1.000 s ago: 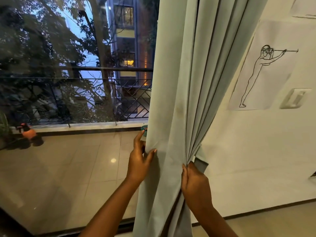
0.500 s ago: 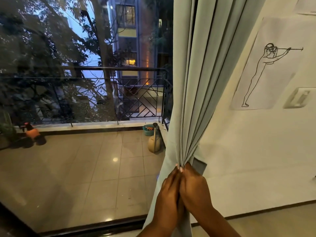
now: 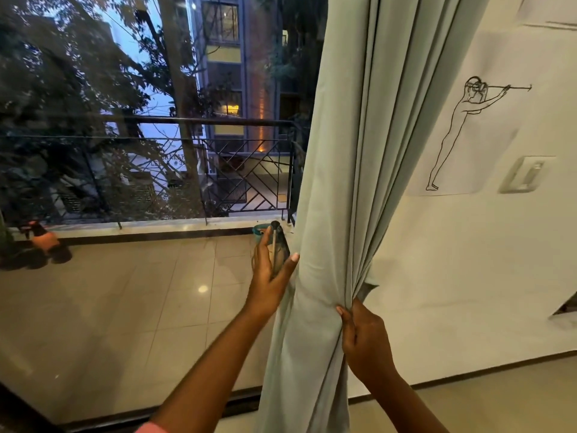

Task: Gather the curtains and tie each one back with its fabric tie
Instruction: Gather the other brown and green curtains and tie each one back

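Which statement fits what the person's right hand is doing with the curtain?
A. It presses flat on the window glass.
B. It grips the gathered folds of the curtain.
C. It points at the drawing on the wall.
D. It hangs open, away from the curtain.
B: the right hand has its fingers curled round the bunched folds of the curtain, while the left hand reaches round the curtain's window-side edge.

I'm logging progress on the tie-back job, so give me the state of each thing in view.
curtain: bunched into folds, not yet tied
left hand: open, thumb on the curtain's left edge
right hand: grips the gathered folds
fabric tie: hangs loose behind the folds
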